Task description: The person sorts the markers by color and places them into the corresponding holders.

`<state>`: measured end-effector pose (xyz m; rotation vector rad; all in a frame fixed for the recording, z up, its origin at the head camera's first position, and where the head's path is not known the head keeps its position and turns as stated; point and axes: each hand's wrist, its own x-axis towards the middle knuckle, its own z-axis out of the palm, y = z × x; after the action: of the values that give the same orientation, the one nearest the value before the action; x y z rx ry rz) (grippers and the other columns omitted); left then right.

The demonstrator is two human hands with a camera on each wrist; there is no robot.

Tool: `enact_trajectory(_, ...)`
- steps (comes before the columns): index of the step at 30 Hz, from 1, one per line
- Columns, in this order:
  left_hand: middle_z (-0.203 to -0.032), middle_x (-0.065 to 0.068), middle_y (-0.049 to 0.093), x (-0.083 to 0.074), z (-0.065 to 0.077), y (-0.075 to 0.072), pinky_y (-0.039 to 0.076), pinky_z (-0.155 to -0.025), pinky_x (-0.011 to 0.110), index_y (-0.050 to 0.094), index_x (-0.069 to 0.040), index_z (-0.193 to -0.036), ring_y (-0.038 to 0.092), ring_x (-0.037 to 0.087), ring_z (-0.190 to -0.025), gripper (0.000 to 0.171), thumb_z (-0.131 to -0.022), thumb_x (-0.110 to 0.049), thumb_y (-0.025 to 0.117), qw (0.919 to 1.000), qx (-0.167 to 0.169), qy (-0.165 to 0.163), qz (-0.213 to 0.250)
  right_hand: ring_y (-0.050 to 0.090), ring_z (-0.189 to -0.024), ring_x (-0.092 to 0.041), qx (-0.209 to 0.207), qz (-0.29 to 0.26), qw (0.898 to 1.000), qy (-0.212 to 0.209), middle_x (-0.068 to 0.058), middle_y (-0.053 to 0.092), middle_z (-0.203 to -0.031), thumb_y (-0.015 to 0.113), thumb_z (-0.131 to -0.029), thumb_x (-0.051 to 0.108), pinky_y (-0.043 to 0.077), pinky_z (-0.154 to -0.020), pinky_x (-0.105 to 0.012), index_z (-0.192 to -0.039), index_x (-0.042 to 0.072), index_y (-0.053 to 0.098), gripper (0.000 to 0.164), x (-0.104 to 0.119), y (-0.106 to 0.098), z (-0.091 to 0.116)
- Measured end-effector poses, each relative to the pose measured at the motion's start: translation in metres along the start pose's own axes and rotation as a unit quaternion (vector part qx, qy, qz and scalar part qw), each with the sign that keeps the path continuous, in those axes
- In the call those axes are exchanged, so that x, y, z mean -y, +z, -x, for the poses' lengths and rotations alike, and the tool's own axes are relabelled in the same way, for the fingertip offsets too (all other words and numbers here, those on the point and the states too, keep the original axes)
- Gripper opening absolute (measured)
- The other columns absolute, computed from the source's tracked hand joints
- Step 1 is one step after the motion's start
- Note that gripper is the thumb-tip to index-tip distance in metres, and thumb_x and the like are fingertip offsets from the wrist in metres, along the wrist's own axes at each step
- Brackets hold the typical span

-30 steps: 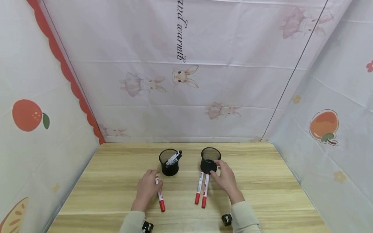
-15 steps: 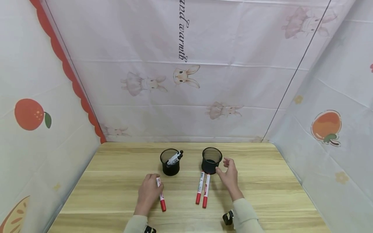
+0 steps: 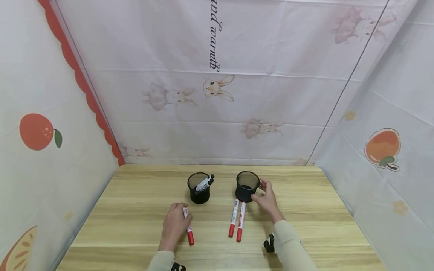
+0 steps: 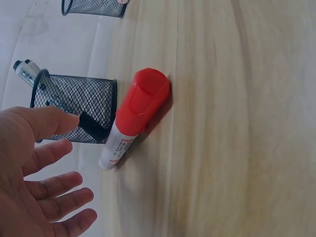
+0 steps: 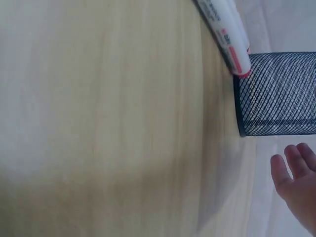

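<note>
My left hand (image 3: 175, 223) hovers over a red-capped marker (image 3: 190, 237) on the table. In the left wrist view its fingers are spread and apart from that marker (image 4: 140, 106). A black mesh pen holder (image 3: 200, 195) stands upright beyond it, with black-capped markers (image 3: 204, 183) leaning inside. To the right is a second mesh pen holder (image 3: 245, 193), with no pens visible in it. My right hand (image 3: 269, 198) is at this holder's right side, fingers extended. The right wrist view shows a gap between those fingers and the mesh (image 5: 279, 94).
Two more red-capped markers, a left one (image 3: 234, 218) and a right one (image 3: 241, 222), lie side by side before the right holder. The wooden table (image 3: 135, 210) ends at a printed cloth backdrop (image 3: 190, 145), with cloth walls on both sides.
My right hand has moved from the right holder's front rim out to its right side, then slightly back toward it. My left hand has drawn back a little along the marker.
</note>
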<state>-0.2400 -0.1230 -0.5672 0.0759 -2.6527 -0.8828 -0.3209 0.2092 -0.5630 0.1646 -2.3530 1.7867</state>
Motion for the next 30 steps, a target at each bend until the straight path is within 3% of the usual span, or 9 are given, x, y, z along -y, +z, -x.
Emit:
enact_trajectory(13, -0.103, 0.015, 0.058, 0.002, 0.004, 0.003, 0.048, -0.065, 0.043, 0.067, -0.003, -0.105, 0.056, 0.029, -0.085, 0.035, -0.071, -0.012, 0.073, 0.9998, 0.010, -0.015, 0.013, 0.025, -0.130, -0.043, 0.069, -0.042, 0.997, 0.023, -0.025, 0.025, -0.145, 0.066, -0.067, -0.010, 0.023, -0.102, -0.057, -0.145, 0.001, 0.010, 0.096, -0.004, 0.006, -0.014)
enact_trajectory(24, -0.102, 0.016, 0.056, 0.005, 0.003, 0.002, 0.047, -0.068, 0.045, 0.067, -0.002, -0.103, 0.055, 0.030, -0.087, 0.036, -0.069, -0.013, 0.074, 0.9996, 0.017, -0.018, 0.013, 0.024, -0.131, -0.039, 0.077, -0.019, 0.996, 0.049, -0.022, 0.031, -0.143, 0.080, -0.068, 0.002, 0.018, -0.104, -0.055, -0.147, 0.008, 0.010, 0.106, -0.009, 0.008, -0.025)
enact_trajectory(30, -0.100, 0.015, 0.056, 0.006, 0.003, 0.001, 0.047, -0.070, 0.045, 0.067, -0.001, -0.103, 0.055, 0.031, -0.088, 0.036, -0.069, -0.012, 0.074, 0.9995, 0.019, -0.020, 0.016, 0.032, -0.126, -0.040, 0.077, -0.019, 0.996, 0.045, -0.024, 0.039, -0.135, 0.080, -0.066, -0.002, 0.024, -0.102, -0.053, -0.146, 0.007, 0.015, 0.104, -0.009, 0.008, -0.029)
